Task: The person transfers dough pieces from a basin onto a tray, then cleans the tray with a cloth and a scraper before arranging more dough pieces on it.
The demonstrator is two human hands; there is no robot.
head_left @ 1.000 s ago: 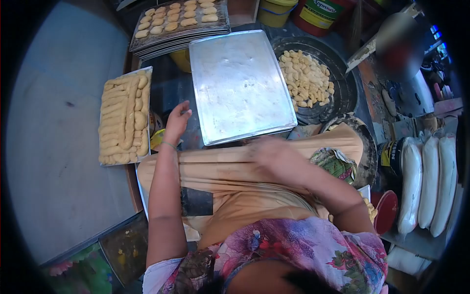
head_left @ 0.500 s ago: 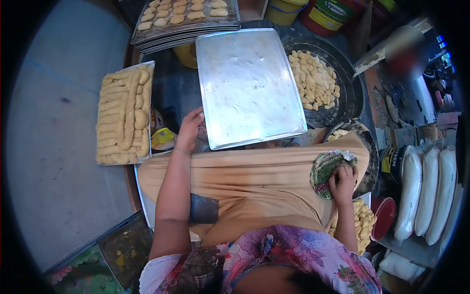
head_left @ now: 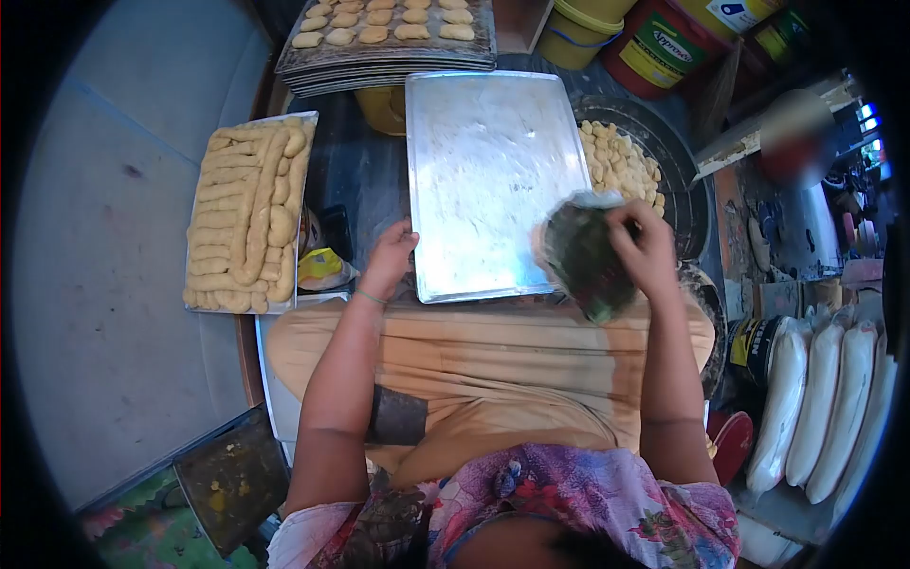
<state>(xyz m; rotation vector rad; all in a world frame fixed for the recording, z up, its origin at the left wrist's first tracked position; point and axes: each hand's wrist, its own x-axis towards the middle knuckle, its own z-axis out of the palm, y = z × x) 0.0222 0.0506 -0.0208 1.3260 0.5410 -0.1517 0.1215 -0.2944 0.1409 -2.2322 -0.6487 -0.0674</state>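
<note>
A shiny metal tray (head_left: 498, 180) lies flat in front of my knees, its surface bare apart from faint smears. My left hand (head_left: 391, 258) grips the tray's left edge near the front corner. In my right hand (head_left: 645, 248) is a dark green patterned cloth (head_left: 590, 256), blurred by motion, raised over the tray's front right corner and hiding it. Right behind the tray, small pale dough pieces (head_left: 621, 163) sit in a big round black pan (head_left: 697, 190). On the left, a tray of long dough ropes (head_left: 237, 218) rests beside a yellow packet (head_left: 322, 264).
Stacked baking trays (head_left: 389, 57) hold rows of dough pieces at the back. Yellow buckets (head_left: 569, 38) and a red bucket (head_left: 654, 52) stand behind on the right. Long white plastic bags (head_left: 785, 408) lie at the right. A dark stained tray (head_left: 232, 484) is at lower left.
My right hand has lifted the green cloth from my right knee and brought it up and left to the tray. My left hand stays at the tray's left edge. The view has shifted slightly.
</note>
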